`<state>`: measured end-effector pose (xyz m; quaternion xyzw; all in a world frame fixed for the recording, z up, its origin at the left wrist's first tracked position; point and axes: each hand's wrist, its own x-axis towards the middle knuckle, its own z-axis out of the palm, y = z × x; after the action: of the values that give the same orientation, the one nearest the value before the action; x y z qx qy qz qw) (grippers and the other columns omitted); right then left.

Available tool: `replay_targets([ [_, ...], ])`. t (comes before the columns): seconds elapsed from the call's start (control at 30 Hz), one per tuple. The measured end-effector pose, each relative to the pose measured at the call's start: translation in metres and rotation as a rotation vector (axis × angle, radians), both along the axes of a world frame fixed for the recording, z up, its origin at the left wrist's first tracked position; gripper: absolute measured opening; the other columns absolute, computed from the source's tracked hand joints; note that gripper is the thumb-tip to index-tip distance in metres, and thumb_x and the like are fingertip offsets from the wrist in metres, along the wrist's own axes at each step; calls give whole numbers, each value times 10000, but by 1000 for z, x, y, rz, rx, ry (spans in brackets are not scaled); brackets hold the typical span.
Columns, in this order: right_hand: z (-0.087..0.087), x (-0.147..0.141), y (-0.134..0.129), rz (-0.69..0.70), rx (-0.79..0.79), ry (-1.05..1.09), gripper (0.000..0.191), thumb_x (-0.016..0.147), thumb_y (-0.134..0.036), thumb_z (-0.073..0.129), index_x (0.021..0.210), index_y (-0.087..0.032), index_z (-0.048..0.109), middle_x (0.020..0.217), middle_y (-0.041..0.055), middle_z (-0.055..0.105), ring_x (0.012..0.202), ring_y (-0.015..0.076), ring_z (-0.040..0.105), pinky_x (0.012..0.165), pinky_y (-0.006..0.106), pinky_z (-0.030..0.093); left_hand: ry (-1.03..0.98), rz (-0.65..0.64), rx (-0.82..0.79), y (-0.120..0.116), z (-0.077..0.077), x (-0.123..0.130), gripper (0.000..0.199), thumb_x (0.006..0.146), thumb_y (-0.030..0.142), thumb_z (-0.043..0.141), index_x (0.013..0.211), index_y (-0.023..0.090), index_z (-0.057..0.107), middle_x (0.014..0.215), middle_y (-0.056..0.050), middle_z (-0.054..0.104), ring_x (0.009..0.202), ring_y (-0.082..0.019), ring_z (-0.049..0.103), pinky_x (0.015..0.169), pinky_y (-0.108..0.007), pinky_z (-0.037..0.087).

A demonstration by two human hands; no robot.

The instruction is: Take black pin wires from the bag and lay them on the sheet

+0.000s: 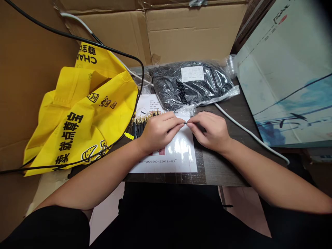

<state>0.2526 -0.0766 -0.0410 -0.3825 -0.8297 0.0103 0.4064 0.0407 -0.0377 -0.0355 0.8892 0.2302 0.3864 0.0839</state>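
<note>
Big cardboard box walls stand around your dark wooden table. A large board with blue paint marks stands on your right. A crumpled yellow cloth bag lies on your left, with a black cable running over and around it. A white cable runs across the table past your right arm. At the back sits a clear plastic bag full of black wires, with a clear plastic cup just beside it. In front of you lies a white paper sheet, and a row of gold-tipped wires rests on it. Your left hand and your right hand are both almost closed, and they pinch a thin wire between their fingertips, just above the paper
</note>
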Motion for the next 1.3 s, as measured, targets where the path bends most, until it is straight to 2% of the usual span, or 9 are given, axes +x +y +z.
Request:
replay_targets([
  [0.17,1,-2,-1,-3,-4,7,6,893,-176,611,898,-174,610,784,40,671,708,159,595,695,313,487,-7,-9,21,0,0,0,151,927,197,591,999,149,715,782,-31,636,709,-99,579,659,-216,483],
  [0.37,4,-4,-3,4,-42,10,45,911,-183,574,881,-170,605,776,37,662,700,151,588,689,303,478,-14,-35,41,-1,0,0,161,935,196,578,1016,143,707,794,-39,639,724,-102,587,665,-214,491],
  [0.83,8,-4,-7,22,-306,112,166,945,-249,536,812,-182,609,668,-19,601,603,102,552,598,250,416,56,-24,120,-4,4,-1,169,965,229,537,1009,170,689,776,-30,638,722,-108,588,669,-227,476],
  [1.17,10,-3,-6,9,-304,99,214,934,-246,541,739,-173,591,600,-33,539,538,85,479,555,251,369,108,34,146,-5,3,1,138,928,275,583,977,173,663,785,-20,619,731,-130,572,682,-266,453],
  [1.3,11,-3,-6,-3,-283,125,195,934,-245,553,762,-178,615,619,-28,579,552,91,510,566,253,394,79,39,106,-5,4,2,110,918,262,594,944,176,657,826,-25,653,775,-139,593,732,-284,468],
])
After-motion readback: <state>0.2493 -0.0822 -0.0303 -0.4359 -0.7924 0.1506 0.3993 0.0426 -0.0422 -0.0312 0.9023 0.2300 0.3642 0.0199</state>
